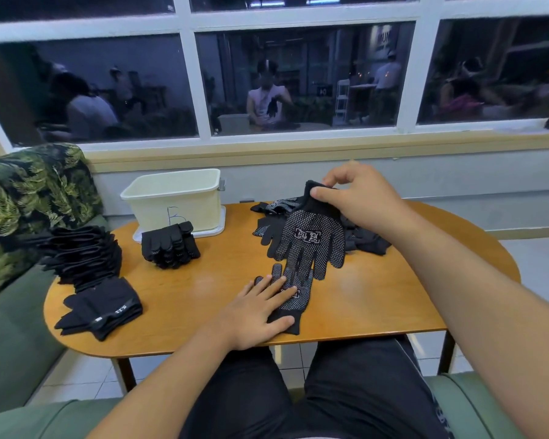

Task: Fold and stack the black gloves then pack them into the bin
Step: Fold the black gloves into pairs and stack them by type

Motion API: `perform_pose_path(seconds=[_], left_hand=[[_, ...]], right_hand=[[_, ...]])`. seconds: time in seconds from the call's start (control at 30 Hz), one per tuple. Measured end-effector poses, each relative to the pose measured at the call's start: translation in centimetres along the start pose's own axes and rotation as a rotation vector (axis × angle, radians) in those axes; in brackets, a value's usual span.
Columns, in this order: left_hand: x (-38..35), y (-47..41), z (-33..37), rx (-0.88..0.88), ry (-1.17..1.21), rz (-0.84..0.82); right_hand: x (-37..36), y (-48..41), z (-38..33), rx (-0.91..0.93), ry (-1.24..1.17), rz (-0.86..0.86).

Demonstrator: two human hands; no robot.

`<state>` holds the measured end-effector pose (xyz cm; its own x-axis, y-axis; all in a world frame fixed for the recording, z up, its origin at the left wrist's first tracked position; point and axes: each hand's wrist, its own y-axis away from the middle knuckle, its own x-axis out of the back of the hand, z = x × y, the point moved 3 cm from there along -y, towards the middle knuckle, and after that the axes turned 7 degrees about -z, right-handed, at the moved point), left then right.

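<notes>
1. The right hand (358,198) is raised over the far right part of the table (377,299), an oval of glossy orange-brown wood. Its thumb and fingers pinch the ribbed knit cuff of a hanging glove (311,239).
2. That glove is black knit studded with white grip dots and a white block print. It hangs fingers down, and its fingertips overlap the flat glove (298,291) below.
3. The left hand (254,315) lies palm down with its fingers straight and spread. It presses the flat glove onto the wood near the near edge. That glove is dotted too, with its cuff toward the person.
4. A loose heap (366,240) of tangled black gloves lies behind the hanging glove, toward the far edge.
5. The bin (178,201) is a cream, rectangular plastic tub with rounded corners. It stands at the far left edge on a white lid (214,231).
6. A folded stack (170,247) of dotted gloves sits just in front of the bin.
7. A fanned pile (83,255) of black fabric leans along the left edge. Beside it, near the near-left edge, is a flat bundle (105,308) with a white label.
</notes>
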<state>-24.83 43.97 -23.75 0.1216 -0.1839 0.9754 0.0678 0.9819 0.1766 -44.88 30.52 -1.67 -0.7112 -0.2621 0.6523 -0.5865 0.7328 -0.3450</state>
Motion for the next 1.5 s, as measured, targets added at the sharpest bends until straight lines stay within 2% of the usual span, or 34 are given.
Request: perform_pose_path(seconds=[0.1, 0.23, 0.37, 0.5, 0.57, 0.8, 0.93, 1.07, 1.13, 1.27, 1.5], left_hand=[[0.1, 0.1, 0.1, 0.024, 0.003, 0.004], [0.3, 0.1, 0.2, 0.039, 0.011, 0.020], [0.1, 0.0, 0.0, 0.070, 0.031, 0.033], [0.2, 0.0, -0.2, 0.108, 0.054, 0.059], [0.2, -0.1, -0.2, 0.110, 0.059, 0.059], [0.1, -0.2, -0.4, 0.107, 0.059, 0.074], [0.2, -0.1, -0.3, 0.107, 0.068, 0.077], [0.3, 0.0, -0.3, 0.106, 0.072, 0.088], [0.3, 0.1, -0.3, 0.107, 0.073, 0.092], [0.2, 0.0, -0.4, 0.103, 0.073, 0.091], [0.4, 0.2, -0.2, 0.100, 0.089, 0.092]], right_hand=[[-0.5, -0.6, 0.6, -0.039, -0.091, -0.060], [-0.5, -1.5, 3.2, -0.053, -0.094, -0.028], [-0.8, -2.5, 9.5, -0.144, 0.150, -0.114], [-1.0, -1.4, 16.9, -0.401, 0.562, -0.254], [-1.2, -0.9, 18.1, -0.432, 0.586, -0.257], [-4.6, -2.7, 17.3, -0.293, 0.349, -0.271], [-6.4, -4.3, 17.3, -0.283, 0.312, -0.211], [-8.3, -4.9, 17.3, -0.322, 0.377, -0.187], [-8.8, -5.0, 17.4, -0.326, 0.377, -0.114], [-7.5, -6.0, 16.6, -0.344, 0.121, 0.053], [-2.1, -9.0, 12.3, -0.346, -0.336, 0.131]])
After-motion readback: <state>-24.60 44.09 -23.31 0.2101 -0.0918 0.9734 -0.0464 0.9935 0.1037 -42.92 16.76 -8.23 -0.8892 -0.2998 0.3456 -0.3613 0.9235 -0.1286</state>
